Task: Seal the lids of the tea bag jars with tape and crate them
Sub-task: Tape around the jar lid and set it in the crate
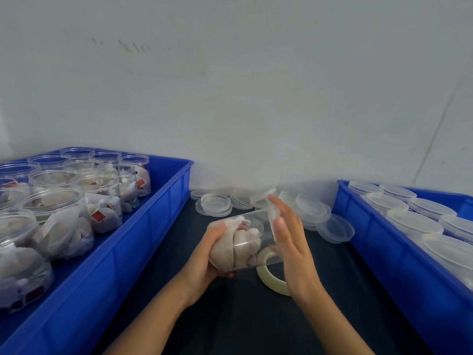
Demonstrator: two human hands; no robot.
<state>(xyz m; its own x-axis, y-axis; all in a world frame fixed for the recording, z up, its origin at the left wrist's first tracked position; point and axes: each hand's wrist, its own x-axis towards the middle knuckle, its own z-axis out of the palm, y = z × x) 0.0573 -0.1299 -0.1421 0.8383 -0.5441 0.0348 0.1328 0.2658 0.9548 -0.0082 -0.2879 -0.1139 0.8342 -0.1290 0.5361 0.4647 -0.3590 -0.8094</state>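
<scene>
Two blue crates flank your dark table (pixel 230 316): the left crate (pixel 143 242) holds open jars (pixel 58 216) packed with tea bags, none of them lidded, and the right crate (pixel 399 265) holds jars with clear lids (pixel 414 222) on top. Between them, against the wall (pixel 230 85), loose lids (pixel 216 203) lie scattered and overlapping on the table. You hold one jar (pixel 245 242) on its side above the table, full of tea bags, its base toward your left. Your left hand (pixel 210 257) is wrapped around that base end, gripping it. Your right hand (pixel 289 239) lies flat and open against the lid (pixel 272 216) at the jar's mouth, fingers extended, pressing on it rather than closed around it. Just below the jar, near your right wrist, a tape roll (pixel 271 280) rests flat on the table, partly hidden by the jar and hand.
</scene>
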